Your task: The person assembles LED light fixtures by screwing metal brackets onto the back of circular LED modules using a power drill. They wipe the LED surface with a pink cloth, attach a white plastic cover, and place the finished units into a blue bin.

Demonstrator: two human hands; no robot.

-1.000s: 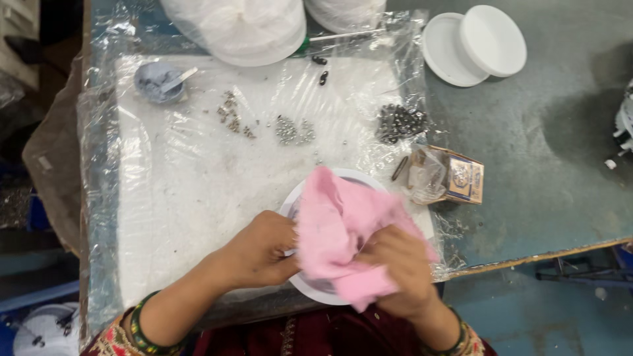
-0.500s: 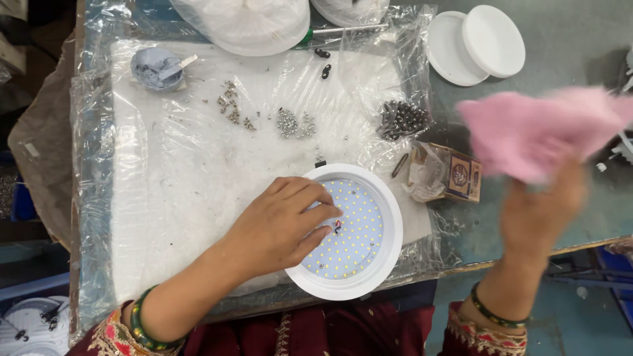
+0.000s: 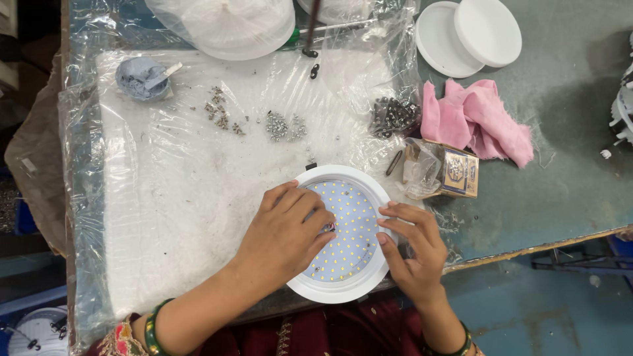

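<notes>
Seen from above, a foam work pad wrapped in clear plastic [image 3: 165, 198] fills the left and centre of the frame. At upper left sits a small grey cup of paste [image 3: 140, 77] with a stick in it; to its right lie loose piles of small screws [image 3: 285, 125] and, further right, a darker heap of screws [image 3: 393, 115].

At lower centre, the left hand [image 3: 285, 235] lies flat across a round white LED light fitting [image 3: 343, 234], fingers spread over its dotted panel, pressing rather than gripping. The fitting rests on the pad's lower right corner, near the table edge. The right hand [image 3: 410, 247] cups the fitting's right rim, fingers [image 3: 395, 217] open and touching the rim, thumb on the panel; neither hand is closed around anything.

Just right of the fitting, a small cardboard box with a plastic bag [image 3: 448, 171] sits on the grey-green table [image 3: 567, 191]. Above it lies a crumpled pink cloth [image 3: 478, 122], released on the table, apart from both hands. At upper right, two round white covers [image 3: 471, 36] overlap.
</notes>
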